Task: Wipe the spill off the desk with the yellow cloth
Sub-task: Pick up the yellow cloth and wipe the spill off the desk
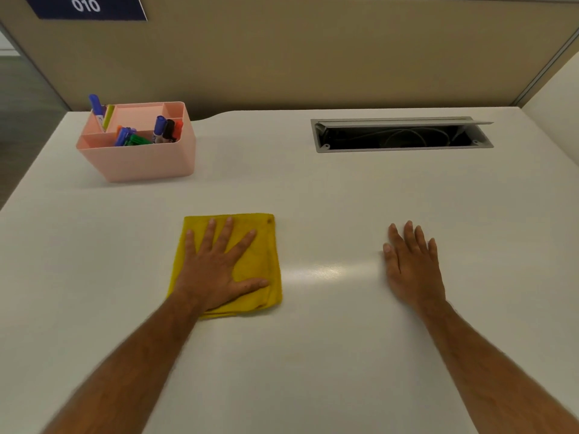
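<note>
A folded yellow cloth (261,255) lies flat on the white desk (313,355), left of centre. My left hand (216,264) rests palm-down on top of it with the fingers spread, pressing rather than gripping. My right hand (410,261) lies flat on the bare desk to the right, fingers together, holding nothing. Between the two hands the desk surface shows a soft shine; I cannot make out any spill there.
A pink desk organizer (138,161) with several markers stands at the back left. An open cable hatch (401,134) with wires inside sits at the back right. A beige partition (313,57) closes the far edge. The desk's left edge runs diagonally.
</note>
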A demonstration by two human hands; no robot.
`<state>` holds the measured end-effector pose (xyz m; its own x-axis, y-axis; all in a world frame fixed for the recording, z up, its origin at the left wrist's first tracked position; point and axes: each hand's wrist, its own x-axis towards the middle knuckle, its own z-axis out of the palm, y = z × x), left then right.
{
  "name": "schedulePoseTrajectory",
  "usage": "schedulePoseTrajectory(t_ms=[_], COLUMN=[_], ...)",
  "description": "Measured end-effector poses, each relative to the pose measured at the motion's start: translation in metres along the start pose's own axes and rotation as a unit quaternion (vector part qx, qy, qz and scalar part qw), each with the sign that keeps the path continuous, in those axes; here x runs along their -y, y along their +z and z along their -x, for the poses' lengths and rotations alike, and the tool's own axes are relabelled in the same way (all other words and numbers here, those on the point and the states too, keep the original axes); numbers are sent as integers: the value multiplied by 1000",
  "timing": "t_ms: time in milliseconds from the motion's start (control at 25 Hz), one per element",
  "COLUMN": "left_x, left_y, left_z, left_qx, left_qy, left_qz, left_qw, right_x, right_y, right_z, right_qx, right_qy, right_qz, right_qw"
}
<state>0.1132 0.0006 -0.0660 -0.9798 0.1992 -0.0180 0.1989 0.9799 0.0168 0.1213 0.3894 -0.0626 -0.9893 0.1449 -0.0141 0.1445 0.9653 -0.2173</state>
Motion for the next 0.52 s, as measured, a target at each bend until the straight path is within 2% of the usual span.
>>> schedulePoseTrajectory(t_ms=[160, 280, 400, 520], left_x=[-8, -33, -57, -81], left_y=[-1, -3, -4, -3], left_z=[0, -12, -28, -45], left_qx=[-5, -10, -12, -16], left_qy=[-153, -237, -275, -263], left_qz=[45, 91, 111, 113], left_qw=[987, 967, 955, 958], right_x=[2, 3, 3, 2], right_y=[-1, -2, 0, 0], right_z=[1, 1, 1, 1], right_qx=[4, 2, -1, -6], right_qy=[6, 7, 10, 11], right_qz=[3, 3, 1, -6], right_qw=[1000, 1000, 1000, 1000])
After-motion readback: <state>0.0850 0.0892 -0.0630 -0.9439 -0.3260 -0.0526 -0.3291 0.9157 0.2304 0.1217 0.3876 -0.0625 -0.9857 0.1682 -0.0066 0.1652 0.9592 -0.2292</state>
